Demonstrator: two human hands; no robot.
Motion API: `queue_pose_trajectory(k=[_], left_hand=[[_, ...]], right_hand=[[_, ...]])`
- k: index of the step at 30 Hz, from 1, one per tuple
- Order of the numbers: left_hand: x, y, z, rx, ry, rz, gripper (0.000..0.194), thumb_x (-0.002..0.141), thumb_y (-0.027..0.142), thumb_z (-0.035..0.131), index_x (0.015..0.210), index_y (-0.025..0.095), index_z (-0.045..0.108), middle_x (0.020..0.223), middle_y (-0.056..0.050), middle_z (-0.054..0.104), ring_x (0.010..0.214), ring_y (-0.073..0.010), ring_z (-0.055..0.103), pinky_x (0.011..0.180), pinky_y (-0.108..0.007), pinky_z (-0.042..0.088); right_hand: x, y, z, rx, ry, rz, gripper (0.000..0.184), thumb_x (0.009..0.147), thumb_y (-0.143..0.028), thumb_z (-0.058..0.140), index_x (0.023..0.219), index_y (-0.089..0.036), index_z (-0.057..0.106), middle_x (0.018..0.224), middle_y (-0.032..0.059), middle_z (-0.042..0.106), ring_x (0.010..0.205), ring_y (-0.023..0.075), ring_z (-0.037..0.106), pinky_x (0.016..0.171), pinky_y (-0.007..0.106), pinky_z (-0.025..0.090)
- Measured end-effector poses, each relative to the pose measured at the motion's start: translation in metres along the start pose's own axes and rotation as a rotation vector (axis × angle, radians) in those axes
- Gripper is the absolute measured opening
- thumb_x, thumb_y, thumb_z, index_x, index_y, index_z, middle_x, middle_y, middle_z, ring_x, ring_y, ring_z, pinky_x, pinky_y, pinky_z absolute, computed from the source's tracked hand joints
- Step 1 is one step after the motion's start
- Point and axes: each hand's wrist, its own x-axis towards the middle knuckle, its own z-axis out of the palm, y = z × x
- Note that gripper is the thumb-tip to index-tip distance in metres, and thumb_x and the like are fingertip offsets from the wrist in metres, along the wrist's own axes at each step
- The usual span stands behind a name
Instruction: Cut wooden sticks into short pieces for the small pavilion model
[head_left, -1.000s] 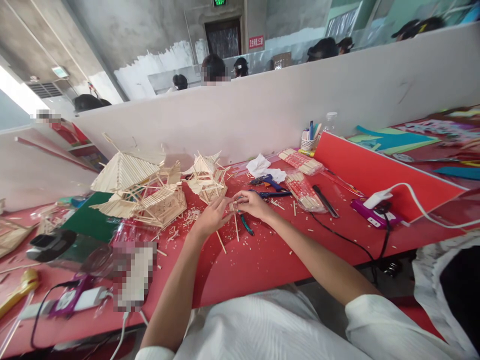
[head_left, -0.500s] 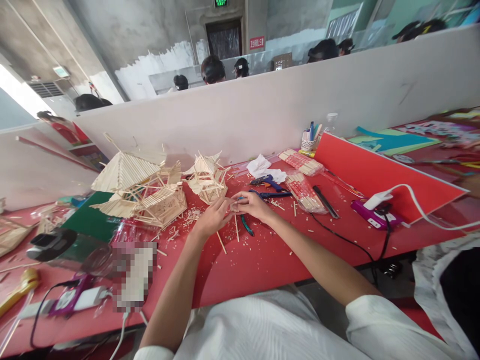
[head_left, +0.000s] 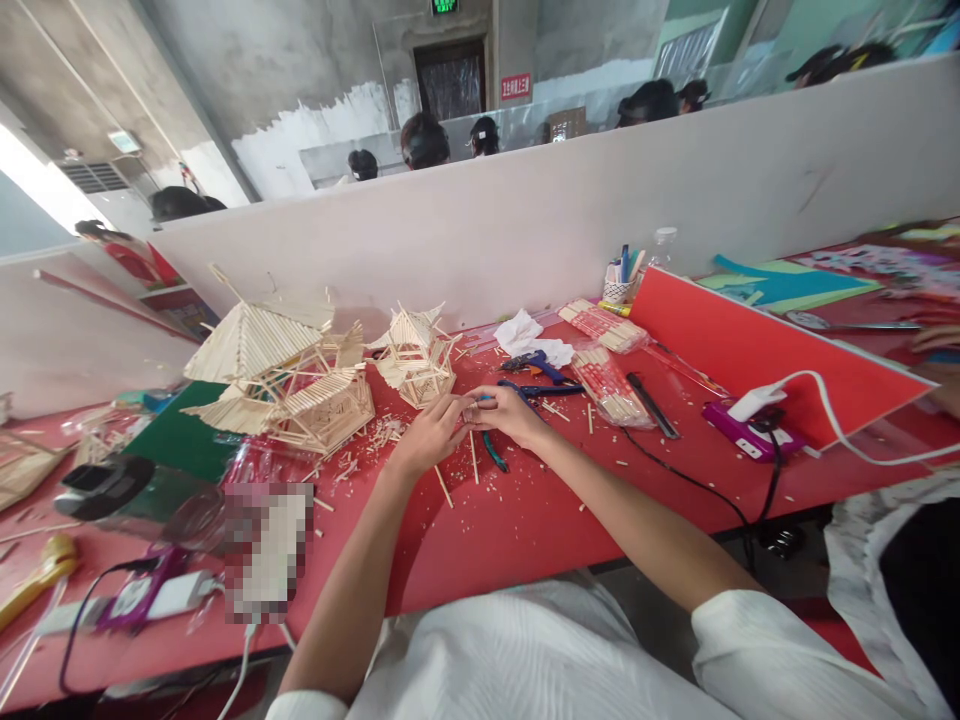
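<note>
My left hand (head_left: 433, 432) and my right hand (head_left: 508, 414) meet at the fingertips over the red table (head_left: 510, 540). Both are closed around something small and pale that I cannot make out. Two thin wooden sticks, one of them a loose stick (head_left: 444, 486), lie just below the fingers. Teal-handled pliers (head_left: 494, 452) rest under my right hand. Behind my hands stands a small stick-built pavilion model (head_left: 415, 355). Farther left is a larger pavilion model (head_left: 266, 345) with a ribbed roof. A blue glue gun (head_left: 541, 366) lies beyond my right hand.
Packs of sticks (head_left: 611, 385) and a black pen-like tool (head_left: 652, 404) lie right of my hands. A red board (head_left: 772, 350) leans behind a purple power socket (head_left: 752, 430). On the left lies a bottle (head_left: 142, 505). A white partition (head_left: 525, 230) closes the back.
My hands stay together in nearly the same place, with only a slight shift of the fingers. At the far right, a co-worker's hand has come further into view.
</note>
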Motion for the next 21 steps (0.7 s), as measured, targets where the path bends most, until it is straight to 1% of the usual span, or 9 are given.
queue_pose_trajectory(k=[6, 10, 15, 21], left_hand=[[-0.0008, -0.0011, 0.0032, 0.011, 0.028, 0.023, 0.037, 0.1, 0.03, 0.049, 0.136, 0.021, 0.045, 0.121, -0.013, 0.064, 0.116, -0.0264, 0.062, 0.099, -0.043, 0.052], [-0.0004, -0.0004, 0.0041, 0.01, 0.028, 0.025, 0.038, 0.1, 0.03, 0.05, 0.136, 0.021, 0.045, 0.12, -0.012, 0.065, 0.115, -0.0258, 0.063, 0.099, -0.042, 0.052], [0.0006, 0.002, 0.0058, 0.012, 0.024, 0.028, 0.04, 0.099, 0.032, 0.052, 0.136, 0.02, 0.046, 0.119, -0.012, 0.066, 0.113, -0.026, 0.063, 0.098, -0.042, 0.052], [0.0007, 0.002, 0.0047, -0.043, 0.033, 0.0, 0.042, 0.098, 0.028, 0.055, 0.138, 0.02, 0.045, 0.123, -0.013, 0.066, 0.116, -0.0258, 0.063, 0.101, -0.044, 0.051]], right_hand=[[-0.0006, -0.0026, 0.0012, -0.014, 0.016, 0.008, 0.046, 0.062, -0.031, 0.09, 0.101, -0.018, 0.072, 0.083, 0.0036, 0.075, 0.077, 0.0171, 0.072, 0.074, 0.03, 0.061], [-0.0007, -0.0012, 0.0021, 0.005, -0.011, 0.025, 0.044, 0.065, -0.031, 0.088, 0.103, -0.018, 0.072, 0.084, 0.0029, 0.074, 0.079, 0.0166, 0.072, 0.075, 0.031, 0.06], [-0.0011, 0.0001, 0.005, 0.045, -0.033, 0.025, 0.039, 0.064, -0.028, 0.087, 0.099, -0.019, 0.072, 0.079, 0.0, 0.071, 0.075, 0.0141, 0.07, 0.071, 0.026, 0.059], [-0.0024, -0.0028, 0.0068, 0.081, -0.041, 0.034, 0.037, 0.066, -0.027, 0.085, 0.098, -0.02, 0.07, 0.081, 0.0001, 0.071, 0.075, 0.0141, 0.07, 0.073, 0.028, 0.059]])
